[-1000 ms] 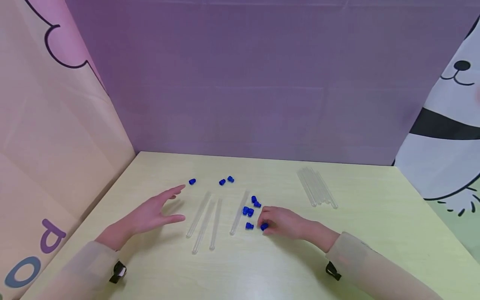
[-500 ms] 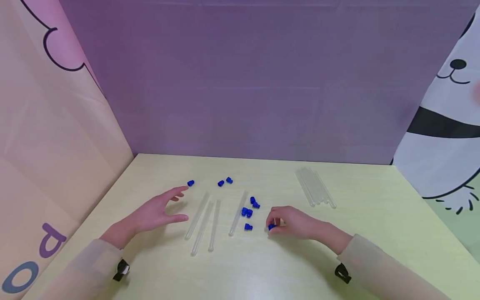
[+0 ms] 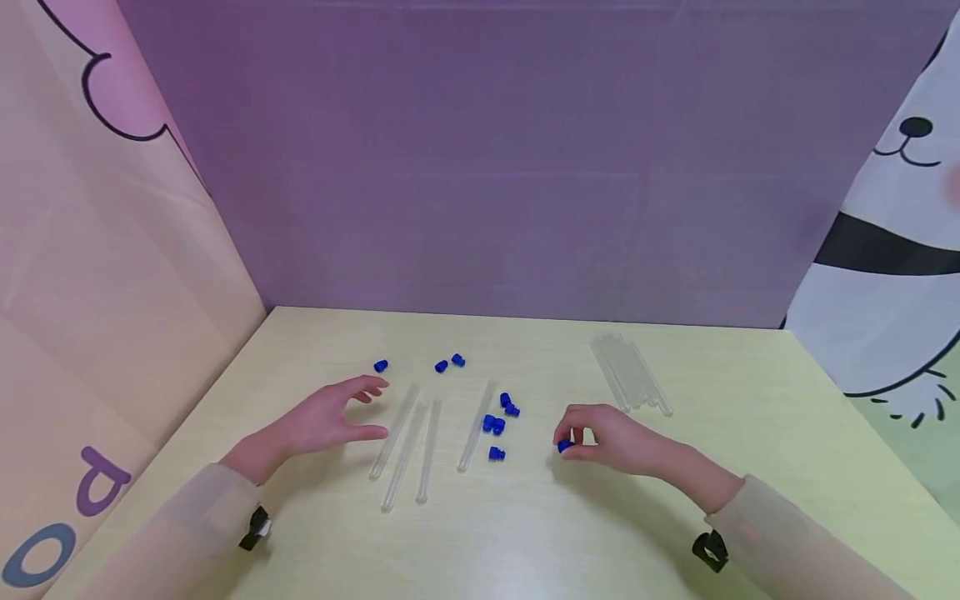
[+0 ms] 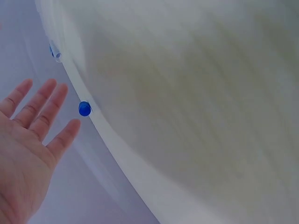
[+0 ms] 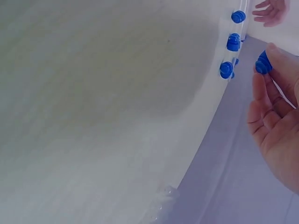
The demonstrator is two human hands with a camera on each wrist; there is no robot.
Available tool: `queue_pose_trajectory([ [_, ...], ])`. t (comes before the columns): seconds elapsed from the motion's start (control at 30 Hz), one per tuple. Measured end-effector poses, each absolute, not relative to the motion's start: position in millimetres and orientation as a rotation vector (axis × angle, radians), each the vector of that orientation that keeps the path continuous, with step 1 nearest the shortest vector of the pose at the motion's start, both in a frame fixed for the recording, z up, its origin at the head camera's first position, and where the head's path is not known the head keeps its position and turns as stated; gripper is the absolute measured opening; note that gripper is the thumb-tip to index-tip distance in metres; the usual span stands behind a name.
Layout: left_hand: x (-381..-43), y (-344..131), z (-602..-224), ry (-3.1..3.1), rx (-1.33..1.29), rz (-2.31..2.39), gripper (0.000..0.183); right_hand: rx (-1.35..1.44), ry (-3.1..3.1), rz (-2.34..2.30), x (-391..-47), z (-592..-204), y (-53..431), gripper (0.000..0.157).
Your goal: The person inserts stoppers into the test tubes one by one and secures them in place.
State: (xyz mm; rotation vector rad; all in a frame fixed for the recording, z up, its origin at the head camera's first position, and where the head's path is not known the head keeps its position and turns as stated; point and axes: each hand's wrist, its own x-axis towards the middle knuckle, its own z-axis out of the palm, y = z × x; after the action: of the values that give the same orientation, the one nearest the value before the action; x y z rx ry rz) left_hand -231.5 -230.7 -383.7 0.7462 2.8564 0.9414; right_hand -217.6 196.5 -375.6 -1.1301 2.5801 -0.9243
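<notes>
Right hand (image 3: pixel 613 439) pinches a ribbed blue stopper (image 3: pixel 566 447) between thumb and fingertips, right of centre on the pale wood-grain tabletop (image 3: pixel 480 550); the right wrist view shows that grip clearly, the stopper poking out past the thumb; whether it touches the wood, I can't tell. Over to the left hand (image 3: pixel 322 421): fingers stretched out and loosely spread, thumb held apart, the fingertips near the leftmost of three loose clear test tubes (image 3: pixel 406 457), all lying aslant; a fourth clear tube (image 3: pixel 477 427) lies to their right, and just beside it sit five more stoppers: a far pair (image 3: pixel 506 400), a nearer pair (image 3: pixel 489 423) and a single stopper (image 3: pixel 497 453) closest to the person; beyond the left hand lie three others, a lone far-left stopper (image 3: pixel 381 366) and two back stoppers (image 3: pixel 441 366) near each other; back right, past the right hand, a bundle of clear tubes (image 3: pixel 630 372) lies side by side; behind it all hangs a purple cloth (image 3: pixel 480 167), with a cartoon panda print (image 3: pixel 885 317) to the right.
</notes>
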Motion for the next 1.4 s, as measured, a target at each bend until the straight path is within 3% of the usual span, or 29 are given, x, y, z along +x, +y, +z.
queue_pose_trajectory([
  [1.4,-257,-211,-391,2.837,0.755,0.777,0.042,-1.224,2.675,-1.095,-204,-379,235,0.016],
])
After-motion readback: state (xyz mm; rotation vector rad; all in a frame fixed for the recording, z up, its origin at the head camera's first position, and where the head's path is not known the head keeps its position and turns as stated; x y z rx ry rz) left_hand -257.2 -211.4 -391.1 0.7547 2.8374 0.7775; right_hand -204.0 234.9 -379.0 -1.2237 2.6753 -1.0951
